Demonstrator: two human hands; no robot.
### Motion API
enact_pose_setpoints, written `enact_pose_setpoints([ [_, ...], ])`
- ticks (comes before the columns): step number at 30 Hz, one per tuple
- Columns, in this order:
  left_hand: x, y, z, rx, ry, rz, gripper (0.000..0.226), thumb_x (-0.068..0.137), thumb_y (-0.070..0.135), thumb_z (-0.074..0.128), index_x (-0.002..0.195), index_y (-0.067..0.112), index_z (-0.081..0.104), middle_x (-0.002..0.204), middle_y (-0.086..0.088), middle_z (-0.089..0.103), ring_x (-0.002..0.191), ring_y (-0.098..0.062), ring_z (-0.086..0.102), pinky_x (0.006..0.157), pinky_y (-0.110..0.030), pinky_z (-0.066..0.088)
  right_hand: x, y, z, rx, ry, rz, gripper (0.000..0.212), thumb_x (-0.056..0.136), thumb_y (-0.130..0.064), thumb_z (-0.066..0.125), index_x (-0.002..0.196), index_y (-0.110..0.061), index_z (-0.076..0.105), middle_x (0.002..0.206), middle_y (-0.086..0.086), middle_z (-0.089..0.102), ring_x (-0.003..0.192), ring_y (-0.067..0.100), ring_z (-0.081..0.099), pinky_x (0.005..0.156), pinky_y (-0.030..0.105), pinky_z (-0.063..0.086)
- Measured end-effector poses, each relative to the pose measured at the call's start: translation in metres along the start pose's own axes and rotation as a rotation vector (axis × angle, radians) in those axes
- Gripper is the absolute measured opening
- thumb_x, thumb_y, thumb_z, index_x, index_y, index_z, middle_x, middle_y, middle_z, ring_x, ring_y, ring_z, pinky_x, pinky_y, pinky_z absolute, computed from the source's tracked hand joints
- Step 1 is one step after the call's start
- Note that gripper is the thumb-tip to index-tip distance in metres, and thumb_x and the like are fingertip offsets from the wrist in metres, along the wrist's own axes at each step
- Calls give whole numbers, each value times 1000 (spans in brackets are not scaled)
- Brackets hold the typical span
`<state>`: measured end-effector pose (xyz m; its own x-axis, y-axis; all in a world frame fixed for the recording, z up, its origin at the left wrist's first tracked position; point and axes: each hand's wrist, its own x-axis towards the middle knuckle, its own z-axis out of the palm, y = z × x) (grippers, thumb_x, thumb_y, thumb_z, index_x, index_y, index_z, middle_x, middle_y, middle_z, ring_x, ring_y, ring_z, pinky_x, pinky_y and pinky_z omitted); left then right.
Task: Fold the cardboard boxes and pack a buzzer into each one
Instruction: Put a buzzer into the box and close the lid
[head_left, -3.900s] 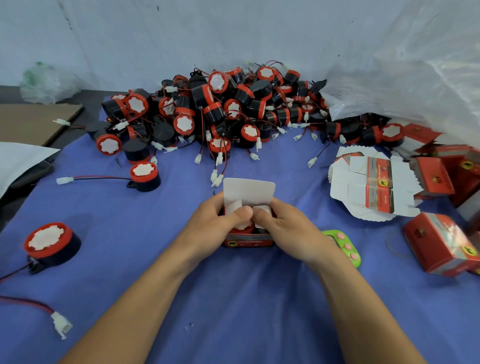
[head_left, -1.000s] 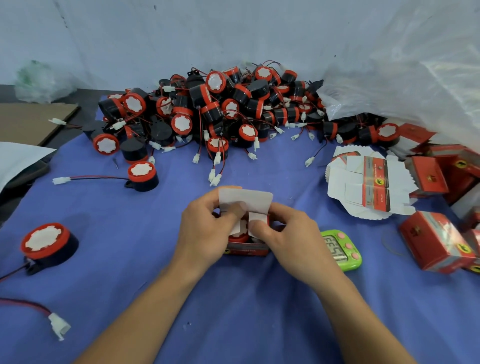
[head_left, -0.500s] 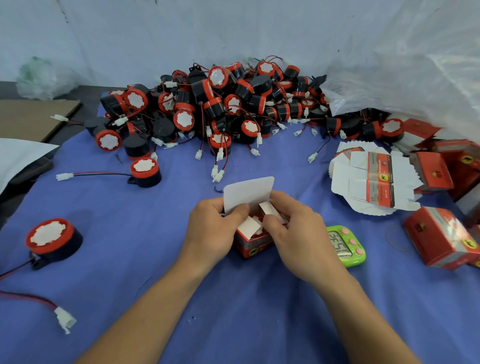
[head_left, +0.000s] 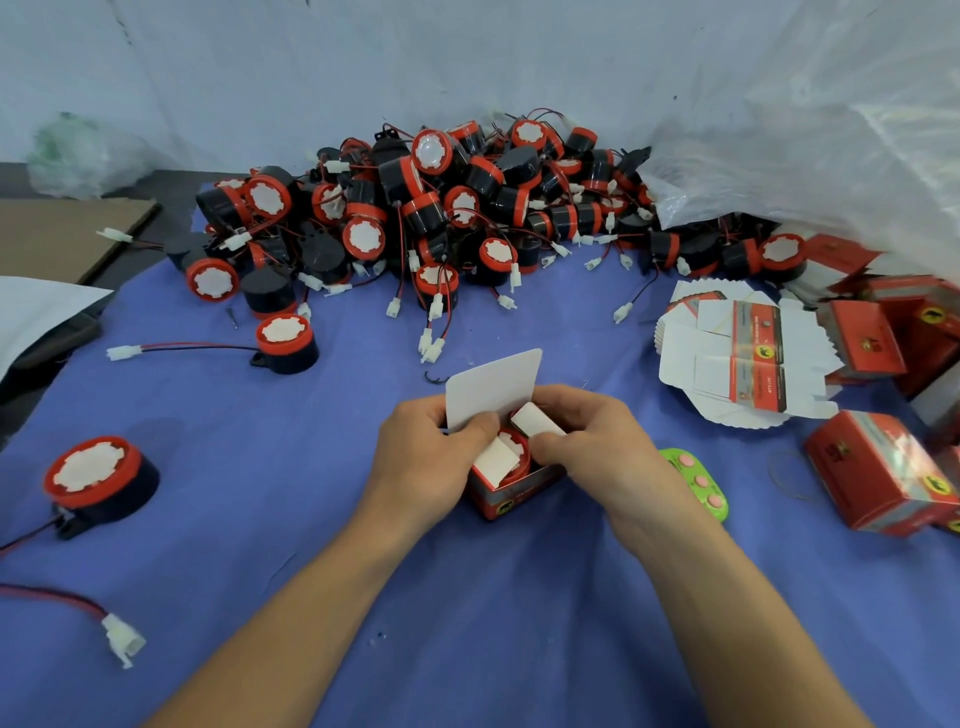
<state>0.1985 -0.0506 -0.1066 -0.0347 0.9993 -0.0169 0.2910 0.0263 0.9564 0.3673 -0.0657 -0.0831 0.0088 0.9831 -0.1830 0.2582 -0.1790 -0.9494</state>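
Observation:
A small red cardboard box (head_left: 511, 496) stands on the blue cloth at the centre, its white lid flap (head_left: 493, 387) upright and both side flaps lifted. A red-and-black buzzer (head_left: 519, 449) sits inside it, partly hidden by the flaps. My left hand (head_left: 423, 460) grips the box's left side, thumb on the left flap. My right hand (head_left: 592, 447) grips the right side, thumb and finger pinching the right flap. A big pile of buzzers (head_left: 447, 208) with wires lies behind.
Flat unfolded boxes (head_left: 737, 358) are stacked at the right, with closed red boxes (head_left: 883, 475) beside them and a plastic bag (head_left: 810, 130) above. A green timer (head_left: 698, 480) lies by my right wrist. Loose buzzers (head_left: 98, 480) lie at the left.
The box has turned slightly and its side flaps, pressed in earlier, now stand lifted, showing the buzzer inside. My right hand covers more of the timer. Both hands stay on the box.

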Motion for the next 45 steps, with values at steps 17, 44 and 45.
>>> enact_pose_setpoints([
  [17,9,15,8,-152,-102,-214,29,55,18,72,82,18,82,86,-5,80,88,-27,77,88,-56,60,-13,7,-12,22,-97,-209,59,82,-9,65,130,-43,61,126,-12,71,107,13,73,92,46,60],
  [44,5,13,-4,-239,-134,-183,24,63,19,59,76,10,78,82,-5,77,73,-18,71,72,-35,52,-20,16,4,-267,178,-358,38,90,-20,69,95,-57,69,116,-42,63,85,-8,69,77,9,52],
  [45,4,12,-5,-234,-135,-181,24,61,19,58,73,5,74,78,-8,71,70,-19,66,70,-35,48,-20,15,4,-302,179,-373,39,91,-21,69,96,-60,66,117,-46,59,83,-6,69,76,10,52],
])
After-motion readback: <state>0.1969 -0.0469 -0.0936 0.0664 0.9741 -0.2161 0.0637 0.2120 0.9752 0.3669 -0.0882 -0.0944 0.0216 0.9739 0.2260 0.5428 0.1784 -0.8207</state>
